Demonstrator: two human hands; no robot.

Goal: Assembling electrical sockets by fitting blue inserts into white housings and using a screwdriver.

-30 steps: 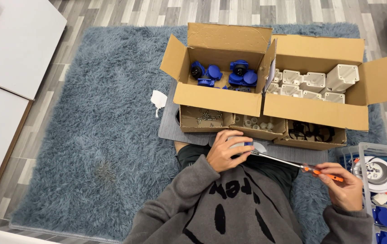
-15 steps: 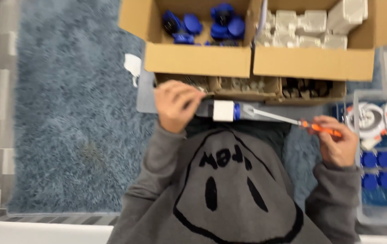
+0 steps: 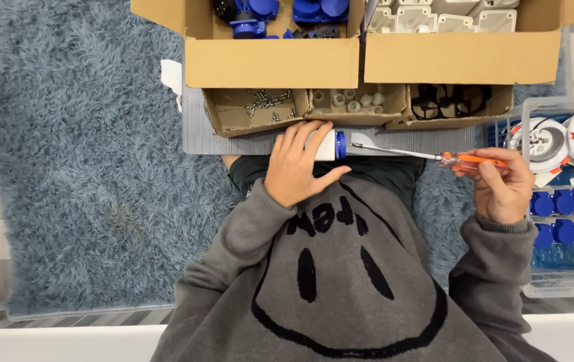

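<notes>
Since the earlier frame the view has dropped closer, and the white and blue socket part (image 3: 330, 144) has moved from the lap up onto the grey mat (image 3: 196, 131). The left hand (image 3: 298, 165) lies over it, fingers spread and curled lightly on top. The right hand (image 3: 501, 184) is closed around the orange handle of one screwdriver (image 3: 428, 156), whose tip seems to meet the part's blue end. Two large cardboard boxes (image 3: 273, 64) stand behind three small trays: screws (image 3: 263, 104), white pieces (image 3: 354, 100), black rings (image 3: 451, 100).
</notes>
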